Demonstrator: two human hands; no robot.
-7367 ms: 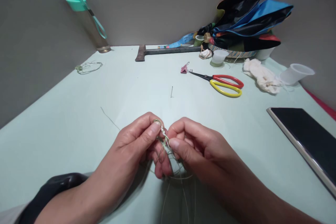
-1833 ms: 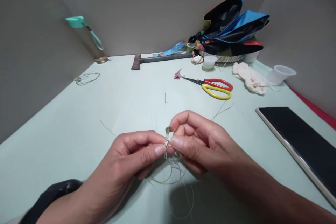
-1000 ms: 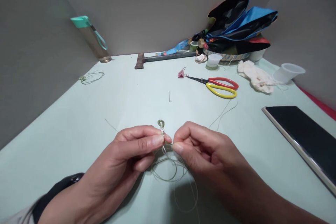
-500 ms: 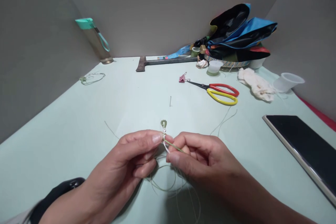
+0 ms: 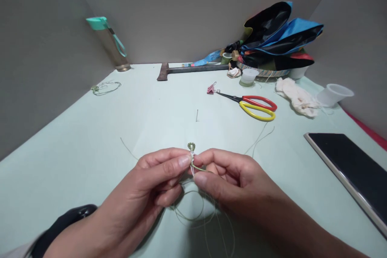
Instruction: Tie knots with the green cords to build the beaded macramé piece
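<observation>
Between my hands stands a small knotted cord piece [image 5: 191, 147], with a green loop at its top and white knots below. My left hand [image 5: 160, 173] is closed, pinching the knotted part between thumb and forefinger. Close against it on the right, my right hand [image 5: 228, 173] is closed too, its thumb and forefinger on the green cord [image 5: 198, 168] and white strands just below the knots. Loose green and pale thread [image 5: 193, 217] lies in loops on the table under both hands. The fingertips partly hide where the strands leave the knots.
Red-and-yellow-handled scissors [image 5: 258, 108] lie ahead on the right, beside a pink binder clip [image 5: 211, 88]. A phone [image 5: 347, 169] is at the right. Farther back are a hammer-like tool [image 5: 193, 69], a capped bottle [image 5: 110, 44], plastic cups [image 5: 249, 76] and a crumpled tissue [image 5: 298, 96].
My right forefinger has moved in closer to the knotted cord piece. The green cord is less straight, and the loop sits slightly lower and to the right.
</observation>
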